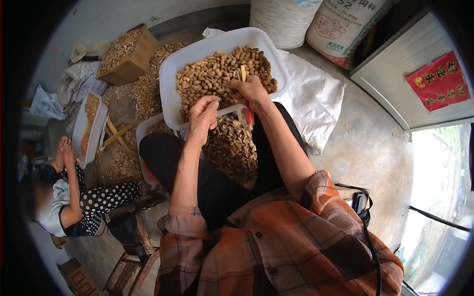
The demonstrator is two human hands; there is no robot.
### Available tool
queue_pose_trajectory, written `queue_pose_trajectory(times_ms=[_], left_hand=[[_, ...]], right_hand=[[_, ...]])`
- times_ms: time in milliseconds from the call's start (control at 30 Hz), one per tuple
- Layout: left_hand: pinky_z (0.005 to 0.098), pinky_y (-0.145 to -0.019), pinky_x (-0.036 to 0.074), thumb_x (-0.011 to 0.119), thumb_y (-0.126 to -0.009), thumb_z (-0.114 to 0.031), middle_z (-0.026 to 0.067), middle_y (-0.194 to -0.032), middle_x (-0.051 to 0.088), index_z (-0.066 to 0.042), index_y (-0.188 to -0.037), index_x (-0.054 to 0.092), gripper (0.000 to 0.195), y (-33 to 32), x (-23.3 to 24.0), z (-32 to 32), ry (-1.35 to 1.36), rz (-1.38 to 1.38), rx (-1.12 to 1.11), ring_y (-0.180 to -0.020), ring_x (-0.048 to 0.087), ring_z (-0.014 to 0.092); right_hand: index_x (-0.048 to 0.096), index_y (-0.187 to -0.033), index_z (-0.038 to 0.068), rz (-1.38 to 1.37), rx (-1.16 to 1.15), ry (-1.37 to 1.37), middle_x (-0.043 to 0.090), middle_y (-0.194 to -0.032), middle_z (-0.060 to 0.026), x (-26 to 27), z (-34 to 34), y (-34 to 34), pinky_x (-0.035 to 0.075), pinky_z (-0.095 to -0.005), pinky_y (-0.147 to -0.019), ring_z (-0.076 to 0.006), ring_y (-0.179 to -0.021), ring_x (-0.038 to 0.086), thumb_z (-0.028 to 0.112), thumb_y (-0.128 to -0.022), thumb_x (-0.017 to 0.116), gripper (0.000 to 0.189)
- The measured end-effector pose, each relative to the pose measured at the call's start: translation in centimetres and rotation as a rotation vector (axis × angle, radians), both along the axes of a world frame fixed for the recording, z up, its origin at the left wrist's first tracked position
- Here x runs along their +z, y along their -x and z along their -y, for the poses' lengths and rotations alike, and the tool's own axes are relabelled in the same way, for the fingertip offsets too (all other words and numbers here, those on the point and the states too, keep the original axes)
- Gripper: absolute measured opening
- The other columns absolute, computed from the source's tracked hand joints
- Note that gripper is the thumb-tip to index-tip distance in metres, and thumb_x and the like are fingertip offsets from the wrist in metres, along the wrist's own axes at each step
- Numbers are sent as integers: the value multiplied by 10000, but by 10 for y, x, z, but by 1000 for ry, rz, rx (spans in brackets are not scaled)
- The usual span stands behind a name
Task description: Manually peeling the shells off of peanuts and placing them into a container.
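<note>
A white plastic tub [169,79] of unshelled peanuts [207,70] lies before me, over my knees. My right hand [251,92] grips a small hand tool, above the peanuts near the tub's near rim. A pale wooden end [243,73] of the tool sticks up past the fingers, and its red-wrapped part [248,115] shows below the palm. To the left, my left hand [203,116] hovers at the near rim with curled fingers; whether a peanut is between them is hidden. Broken peanut shells [233,148] are heaped below, between my legs.
A cardboard box [137,61] of shells stands back left. At left, another person [70,199] sits by a narrow white tub [103,114] holding peanut kernels. Two large woven sacks [285,22] stand behind. A white woven sheet [314,96] covers floor at right, near a door panel [400,70].
</note>
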State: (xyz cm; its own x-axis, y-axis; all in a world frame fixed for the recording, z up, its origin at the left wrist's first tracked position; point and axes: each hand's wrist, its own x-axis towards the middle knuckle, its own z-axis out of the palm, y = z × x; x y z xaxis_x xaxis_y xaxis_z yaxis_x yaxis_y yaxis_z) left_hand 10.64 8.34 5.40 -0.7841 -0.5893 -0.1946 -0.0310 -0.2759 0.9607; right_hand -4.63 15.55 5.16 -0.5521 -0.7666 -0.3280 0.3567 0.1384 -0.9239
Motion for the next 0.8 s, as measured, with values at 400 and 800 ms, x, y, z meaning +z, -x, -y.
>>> queue_pose_trajectory(times_ms=[400, 800], left_hand=[[147, -383, 200, 555, -849, -114, -85, -626, 416, -22, -974, 556, 155, 3, 5, -4, 128, -83, 137, -466, 269, -23], [168, -402, 247, 505, -868, -113, -66, -575, 348, -45, -994, 513, 144, -10, 7, 11, 18, -223, 153, -460, 292, 13]], right_hand=[[570, -745, 38, 244, 0, 316, 514, -608, 9, 0, -1, -39, 243, -172, -344, -31, -426, 358, 51, -812, 577, 68], [512, -800, -5, -158, 79, 166, 576, -648, -77, -3, 0, -46, 421, -306, -508, -163, -528, 528, 336, -897, 390, 375]])
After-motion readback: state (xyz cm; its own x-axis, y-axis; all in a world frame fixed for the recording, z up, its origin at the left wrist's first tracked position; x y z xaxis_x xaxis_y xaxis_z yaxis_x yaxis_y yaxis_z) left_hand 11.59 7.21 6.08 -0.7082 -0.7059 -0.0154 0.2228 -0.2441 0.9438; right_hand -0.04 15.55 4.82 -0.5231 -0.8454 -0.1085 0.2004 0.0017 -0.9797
